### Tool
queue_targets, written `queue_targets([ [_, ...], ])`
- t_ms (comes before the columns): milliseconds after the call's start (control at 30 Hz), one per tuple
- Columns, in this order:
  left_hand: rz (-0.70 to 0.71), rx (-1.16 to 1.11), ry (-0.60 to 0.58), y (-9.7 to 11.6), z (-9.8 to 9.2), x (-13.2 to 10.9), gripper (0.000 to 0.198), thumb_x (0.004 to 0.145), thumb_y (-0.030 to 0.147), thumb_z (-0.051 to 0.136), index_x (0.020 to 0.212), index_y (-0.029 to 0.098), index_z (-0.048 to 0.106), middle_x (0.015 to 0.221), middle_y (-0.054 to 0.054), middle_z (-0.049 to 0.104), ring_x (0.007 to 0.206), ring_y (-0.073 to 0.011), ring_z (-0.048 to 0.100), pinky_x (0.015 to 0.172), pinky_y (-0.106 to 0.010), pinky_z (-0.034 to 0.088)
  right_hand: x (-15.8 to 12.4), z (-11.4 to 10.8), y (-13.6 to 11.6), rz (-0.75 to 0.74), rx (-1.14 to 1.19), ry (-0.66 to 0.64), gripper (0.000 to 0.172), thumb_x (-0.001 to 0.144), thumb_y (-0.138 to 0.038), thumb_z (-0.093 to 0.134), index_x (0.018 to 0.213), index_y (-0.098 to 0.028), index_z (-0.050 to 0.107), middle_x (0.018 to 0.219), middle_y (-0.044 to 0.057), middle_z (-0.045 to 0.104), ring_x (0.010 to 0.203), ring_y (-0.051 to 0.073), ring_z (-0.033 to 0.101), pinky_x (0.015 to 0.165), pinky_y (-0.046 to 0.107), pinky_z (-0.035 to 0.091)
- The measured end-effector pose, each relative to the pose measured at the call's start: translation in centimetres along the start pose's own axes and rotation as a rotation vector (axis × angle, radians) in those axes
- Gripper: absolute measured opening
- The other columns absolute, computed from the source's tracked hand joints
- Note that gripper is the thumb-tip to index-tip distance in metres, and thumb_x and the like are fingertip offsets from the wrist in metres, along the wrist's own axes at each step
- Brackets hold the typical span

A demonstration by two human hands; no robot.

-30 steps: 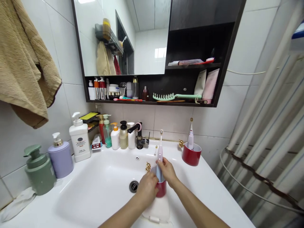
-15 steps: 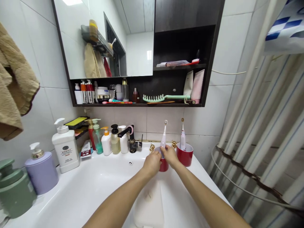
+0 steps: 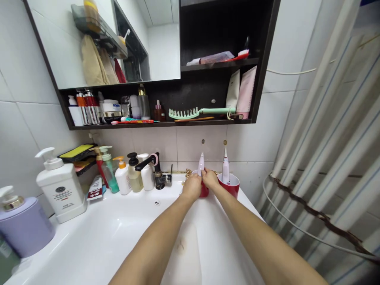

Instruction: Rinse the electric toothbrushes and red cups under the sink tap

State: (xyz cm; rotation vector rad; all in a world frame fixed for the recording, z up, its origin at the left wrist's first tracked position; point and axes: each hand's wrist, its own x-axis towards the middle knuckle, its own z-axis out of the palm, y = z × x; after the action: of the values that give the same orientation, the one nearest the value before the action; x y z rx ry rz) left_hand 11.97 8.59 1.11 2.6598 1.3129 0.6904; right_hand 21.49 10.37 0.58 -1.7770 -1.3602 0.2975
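A white-and-pink electric toothbrush stands upright in a red cup at the right back corner of the sink. My left hand is closed around the left side of that cup. From the right, my right hand pinches the lower part of the toothbrush at the cup's rim. The brush's thin neck is hard to make out against the wall, and my fingers hide much of the cup. Just right of my hands, a second red cup holds another electric toothbrush.
A black faucet rises behind the sink. Several pump bottles line its back left, among them a large white bottle and a purple dispenser. Above hangs a dark mirror cabinet with a green hairbrush. White pipes run along the right.
The view has shifted closer, with the left-hand items sliding further left. Both hands stay at the left cup and toothbrush, and the brush sits slightly lower against the wall.
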Motion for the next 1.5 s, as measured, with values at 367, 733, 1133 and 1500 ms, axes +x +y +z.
queue_targets([
  [367, -0.229, -0.772, 0.299, 1.6, -4.9, -3.5, 0.047, 0.061, 0.008, 0.039, 0.108, 0.013, 0.031, 0.061, 0.002, 0.044, 0.058, -0.0083, 0.043, 0.062, -0.023, 0.036, -6.4, -5.2, -4.4, -0.161, 0.237, 0.192, 0.049, 0.068, -0.020, 0.036, 0.115, -0.017, 0.025, 0.056, -0.003, 0.047, 0.053, 0.011, 0.046, 0.056, 0.027, 0.038],
  [733, 0.088, -1.767, 0.223, 5.3, -12.7, -9.9, 0.044, 0.057, 0.026, 0.053, 0.097, 0.019, 0.037, 0.048, 0.008, 0.040, 0.040, -0.0020, 0.036, 0.043, -0.016, 0.028, -14.1, -8.7, -11.2, -0.268, 1.217, -0.093, 0.024, 0.066, -0.029, 0.042, 0.090, -0.027, 0.044, 0.048, -0.010, 0.038, 0.036, 0.003, 0.034, 0.036, 0.016, 0.030],
  [1133, -0.369, -1.539, -0.160, 4.1, -9.5, -8.6, 0.057, 0.059, 0.065, 0.009, 0.038, 0.016, 0.031, 0.024, 0.005, 0.027, 0.022, -0.0028, 0.020, 0.031, -0.017, 0.009, -10.3, -6.8, -6.8, -0.041, 0.297, 0.143, 0.047, 0.064, -0.056, 0.019, 0.037, -0.019, 0.031, 0.042, 0.001, 0.041, 0.048, 0.013, 0.045, 0.050, 0.027, 0.035],
  [1500, -0.535, -1.337, -0.175, 1.8, -3.2, -11.7, 0.047, 0.056, 0.060, 0.031, 0.053, 0.014, 0.042, 0.037, 0.005, 0.038, 0.031, -0.0040, 0.032, 0.036, -0.018, 0.021, -8.8, -7.7, 2.6, 0.035, -0.160, 0.164, 0.013, 0.054, -0.028, 0.050, 0.056, -0.016, 0.054, 0.076, 0.009, 0.048, 0.074, 0.026, 0.048, 0.063, 0.037, 0.034],
])
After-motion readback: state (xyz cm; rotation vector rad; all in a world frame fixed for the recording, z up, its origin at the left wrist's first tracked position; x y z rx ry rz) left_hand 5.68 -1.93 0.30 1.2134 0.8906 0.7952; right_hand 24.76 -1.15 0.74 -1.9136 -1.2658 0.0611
